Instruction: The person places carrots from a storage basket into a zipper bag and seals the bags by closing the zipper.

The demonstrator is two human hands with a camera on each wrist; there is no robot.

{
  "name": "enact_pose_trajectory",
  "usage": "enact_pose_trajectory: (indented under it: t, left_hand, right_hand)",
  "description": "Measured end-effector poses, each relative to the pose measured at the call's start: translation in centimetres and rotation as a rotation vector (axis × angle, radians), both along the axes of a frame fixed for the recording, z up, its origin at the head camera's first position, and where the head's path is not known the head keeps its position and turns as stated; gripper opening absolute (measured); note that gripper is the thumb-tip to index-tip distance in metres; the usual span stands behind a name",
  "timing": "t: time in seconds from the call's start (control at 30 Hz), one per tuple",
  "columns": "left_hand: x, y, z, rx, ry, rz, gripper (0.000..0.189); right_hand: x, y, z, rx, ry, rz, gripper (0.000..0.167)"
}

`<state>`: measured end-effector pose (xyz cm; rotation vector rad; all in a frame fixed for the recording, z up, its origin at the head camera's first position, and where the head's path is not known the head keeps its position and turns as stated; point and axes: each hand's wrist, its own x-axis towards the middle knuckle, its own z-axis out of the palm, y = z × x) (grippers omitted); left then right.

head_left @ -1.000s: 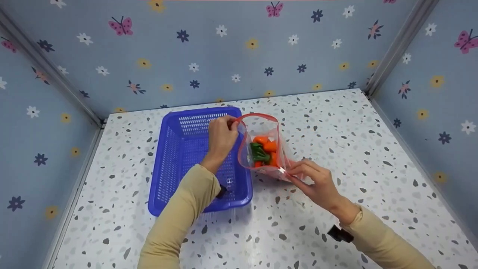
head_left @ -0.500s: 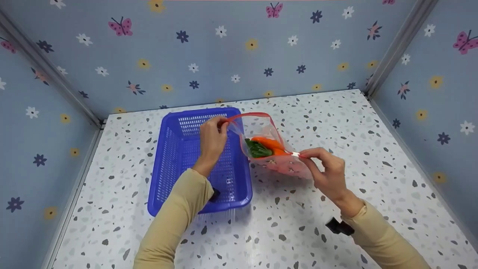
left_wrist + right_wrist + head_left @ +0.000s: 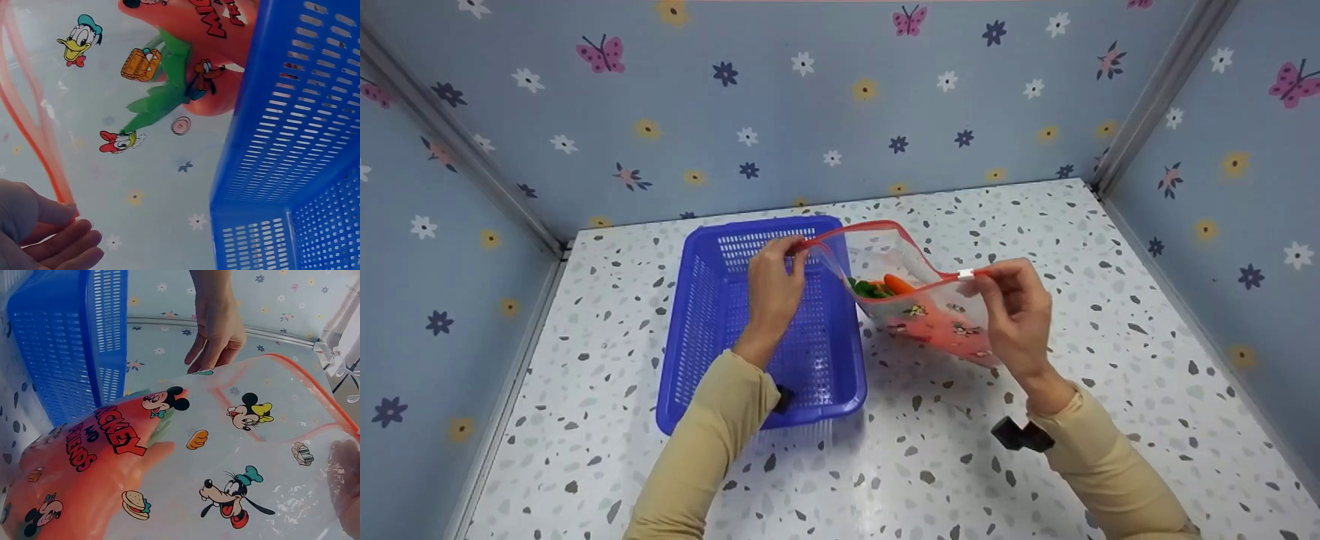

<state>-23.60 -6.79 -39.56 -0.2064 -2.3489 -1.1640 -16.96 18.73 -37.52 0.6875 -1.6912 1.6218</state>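
Observation:
A clear zip bag with a red zip edge and cartoon prints hangs open between my hands, just right of the blue basket. My left hand pinches the left corner of its zip edge, above the basket. The right corner, by the white slider, is pinched by my right hand. Inside the bag lie orange carrot-like vegetables with green leaves; the printed bag wall partly covers them. In the left wrist view, thumb and fingertips meet on the red strip.
A blue perforated plastic basket stands on the speckled table, left of the bag. Floral panels enclose the table at the back and both sides. Black wrist cameras sit under the sleeves.
Both hands have moved apart, the left one leftward and the right one up and to the right. The bag's mouth has stretched wider and flatter, and its front wall now covers more of the vegetables.

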Motion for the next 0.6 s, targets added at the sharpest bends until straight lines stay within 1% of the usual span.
enact_pose_trajectory:
  t: [0.13,0.27,0.4,0.6]
  left_hand:
    - [0.6,0.1,0.9,-0.006,0.022,0.007,0.021]
    - [1.5,0.5,1.9,-0.002,0.079,-0.015,0.024]
    - [2.5,1.5,2.9,0.017,0.135,-0.061,0.025]
    - [4.0,3.2,4.0,0.034,0.188,-0.157,0.028]
  right_hand:
    - [-0.4,-0.3,0.2,-0.035,-0.021,0.003,0.003]
    - [-0.6,-0.5,0.3,-0.052,-0.034,0.035,0.014]
    - [-0.9,-0.8,0.3,-0.063,-0.047,0.061,0.016]
    - [-1.2,-1.2,0.4,-0.080,-0.088,0.076,0.012]
